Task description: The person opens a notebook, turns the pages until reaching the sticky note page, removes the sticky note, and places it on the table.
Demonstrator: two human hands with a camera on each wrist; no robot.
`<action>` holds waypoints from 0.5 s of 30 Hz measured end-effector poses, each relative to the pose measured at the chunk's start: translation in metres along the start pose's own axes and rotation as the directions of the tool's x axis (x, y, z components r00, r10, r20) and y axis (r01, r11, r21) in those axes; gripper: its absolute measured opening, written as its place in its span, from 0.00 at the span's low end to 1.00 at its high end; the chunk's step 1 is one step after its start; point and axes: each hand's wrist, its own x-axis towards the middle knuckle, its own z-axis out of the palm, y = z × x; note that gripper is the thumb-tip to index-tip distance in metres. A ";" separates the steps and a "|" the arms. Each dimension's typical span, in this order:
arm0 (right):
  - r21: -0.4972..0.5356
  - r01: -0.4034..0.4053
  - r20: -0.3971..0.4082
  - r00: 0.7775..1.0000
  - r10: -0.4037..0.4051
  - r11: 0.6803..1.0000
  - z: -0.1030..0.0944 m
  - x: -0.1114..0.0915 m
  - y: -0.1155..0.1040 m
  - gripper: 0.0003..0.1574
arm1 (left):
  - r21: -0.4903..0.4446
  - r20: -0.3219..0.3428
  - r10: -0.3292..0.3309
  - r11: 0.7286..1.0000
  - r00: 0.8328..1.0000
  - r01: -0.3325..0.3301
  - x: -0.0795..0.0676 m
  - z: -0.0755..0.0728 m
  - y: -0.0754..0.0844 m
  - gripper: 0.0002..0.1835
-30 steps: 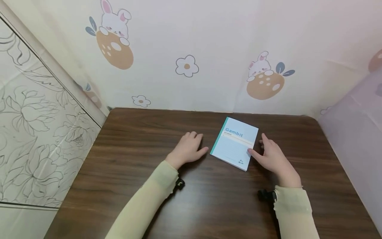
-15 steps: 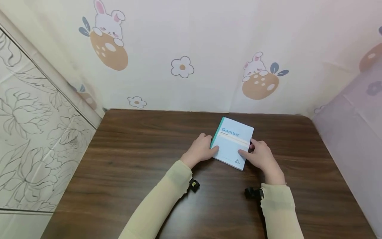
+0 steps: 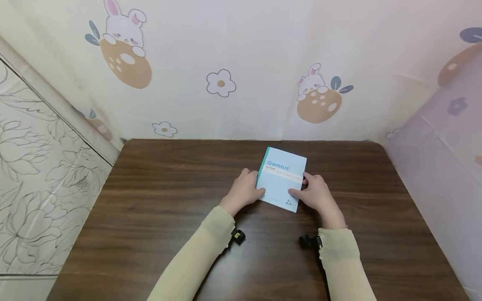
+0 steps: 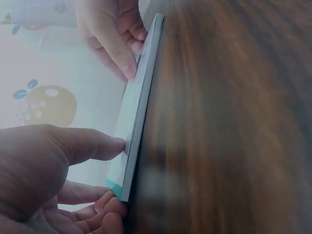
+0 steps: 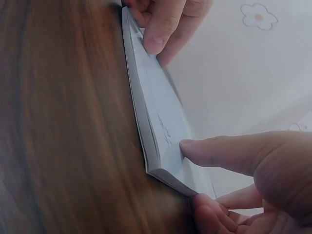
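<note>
A light blue notebook with a teal spine and "Gambit" on its cover lies slightly turned near the back of the table. My left hand grips its spine side, thumb on the cover and fingers curled at the edge. On the opposite side my right hand pinches the edge, its thumb on the cover near the lower corner. In the left wrist view the notebook shows edge-on, close over the wood. The right wrist view shows the page edges of the notebook and fingertips right at its underside.
The dark wood-grain table ends at the back against a pale curtain printed with rabbits and flowers. A panel with line-drawn flowers stands at the left. Each wrist carries a small black camera.
The left hand has come right to the notebook and taken hold of its spine side. The right hand has closed in on the other edge. The head view has shifted slightly.
</note>
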 end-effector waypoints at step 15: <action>0.075 0.104 -0.009 0.995 -0.103 0.992 0.023 0.003 -0.018 0.54 | -0.012 -0.013 -0.028 1.000 1.000 0.028 -0.026 -0.016 -0.026 0.32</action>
